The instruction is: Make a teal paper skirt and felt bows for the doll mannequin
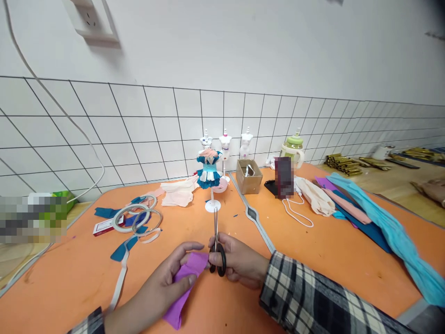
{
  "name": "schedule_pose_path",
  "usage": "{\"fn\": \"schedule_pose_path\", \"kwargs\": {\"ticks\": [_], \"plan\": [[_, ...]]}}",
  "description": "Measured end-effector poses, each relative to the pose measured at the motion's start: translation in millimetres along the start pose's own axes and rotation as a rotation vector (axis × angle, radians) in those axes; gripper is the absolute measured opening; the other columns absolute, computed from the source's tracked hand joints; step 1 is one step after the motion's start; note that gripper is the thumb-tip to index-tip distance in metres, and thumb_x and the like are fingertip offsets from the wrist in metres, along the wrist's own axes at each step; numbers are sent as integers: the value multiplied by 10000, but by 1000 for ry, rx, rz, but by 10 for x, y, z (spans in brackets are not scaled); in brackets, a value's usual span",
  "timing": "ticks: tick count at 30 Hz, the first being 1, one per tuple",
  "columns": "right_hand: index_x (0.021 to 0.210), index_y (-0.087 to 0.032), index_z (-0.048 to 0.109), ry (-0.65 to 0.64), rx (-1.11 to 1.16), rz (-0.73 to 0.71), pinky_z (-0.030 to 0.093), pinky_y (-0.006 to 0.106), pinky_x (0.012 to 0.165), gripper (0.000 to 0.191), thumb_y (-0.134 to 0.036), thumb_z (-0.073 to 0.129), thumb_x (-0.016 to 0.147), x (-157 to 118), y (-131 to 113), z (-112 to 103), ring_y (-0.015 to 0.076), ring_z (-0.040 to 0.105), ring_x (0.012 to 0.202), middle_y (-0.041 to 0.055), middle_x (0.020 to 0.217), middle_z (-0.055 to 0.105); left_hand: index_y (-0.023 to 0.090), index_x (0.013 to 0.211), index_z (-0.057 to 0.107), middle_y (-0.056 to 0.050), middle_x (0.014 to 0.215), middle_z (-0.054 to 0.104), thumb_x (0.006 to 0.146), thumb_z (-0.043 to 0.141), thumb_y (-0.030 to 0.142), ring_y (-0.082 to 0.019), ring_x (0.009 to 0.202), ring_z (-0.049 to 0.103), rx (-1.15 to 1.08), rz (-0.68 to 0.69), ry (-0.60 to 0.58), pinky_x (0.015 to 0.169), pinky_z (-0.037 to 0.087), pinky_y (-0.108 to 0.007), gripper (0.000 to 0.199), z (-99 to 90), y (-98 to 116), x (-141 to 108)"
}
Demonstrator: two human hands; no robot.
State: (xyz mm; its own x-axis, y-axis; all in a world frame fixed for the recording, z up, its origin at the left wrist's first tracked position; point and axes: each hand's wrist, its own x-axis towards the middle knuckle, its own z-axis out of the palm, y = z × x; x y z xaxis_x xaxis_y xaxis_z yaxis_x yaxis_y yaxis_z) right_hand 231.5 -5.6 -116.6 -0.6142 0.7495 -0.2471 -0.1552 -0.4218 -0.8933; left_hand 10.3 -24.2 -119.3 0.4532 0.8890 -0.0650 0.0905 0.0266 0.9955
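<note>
My left hand (174, 277) is closed on a folded strip of purple crepe paper (186, 287), thumb on top and fingers behind it. The strip's upper end reaches the fingertips of my right hand (239, 260). In that hand is a pair of scissors (221, 260) with black handles, the blades pointing up and away from me and seemingly together. Beyond the blade tips stands a small white dress form (212, 205) wearing a teal, white and pink paper dress (209, 169).
Tape rolls (120, 218), teal scraps (120, 248) and a small red-white box (104, 226) lie left. Behind are bare dress forms (246, 141) and a cardboard box (249, 178). On the right are a phone-like item (284, 177), a green-lidded bottle (293, 148) and crepe paper lengths (385, 222).
</note>
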Motion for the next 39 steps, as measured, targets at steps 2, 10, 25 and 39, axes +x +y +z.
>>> {"fn": "schedule_pose_path", "kwargs": {"ticks": [2,10,25,39], "plan": [[1019,-249,438,29,78,-34,107,136,346,542,-401,825,670,5,13,4,13,342,444,-89,751,544,282,1231,515,-28,1029,708,815,693,334,-213,962,629,38,4,-7,841,460,-290,455,14,11,-8],[1040,-236,481,35,125,-40,157,125,318,587,-282,869,601,29,12,16,10,324,412,-108,679,505,242,1193,442,-42,895,717,860,649,404,-216,881,649,23,-23,-203,803,460,-328,424,75,-7,41],[1083,-200,508,225,-247,-247,337,155,319,482,-575,634,808,-19,-76,-115,45,421,379,-48,696,591,178,846,576,54,582,557,807,730,401,-72,420,492,-325,-109,105,395,435,-164,274,-105,-10,128],[842,-208,603,-20,-883,-60,279,209,470,288,-477,692,788,-97,69,-10,90,408,541,-54,613,483,177,1091,583,24,672,632,819,729,302,-94,515,541,-247,-47,154,459,440,-162,334,-320,-85,186]]}}
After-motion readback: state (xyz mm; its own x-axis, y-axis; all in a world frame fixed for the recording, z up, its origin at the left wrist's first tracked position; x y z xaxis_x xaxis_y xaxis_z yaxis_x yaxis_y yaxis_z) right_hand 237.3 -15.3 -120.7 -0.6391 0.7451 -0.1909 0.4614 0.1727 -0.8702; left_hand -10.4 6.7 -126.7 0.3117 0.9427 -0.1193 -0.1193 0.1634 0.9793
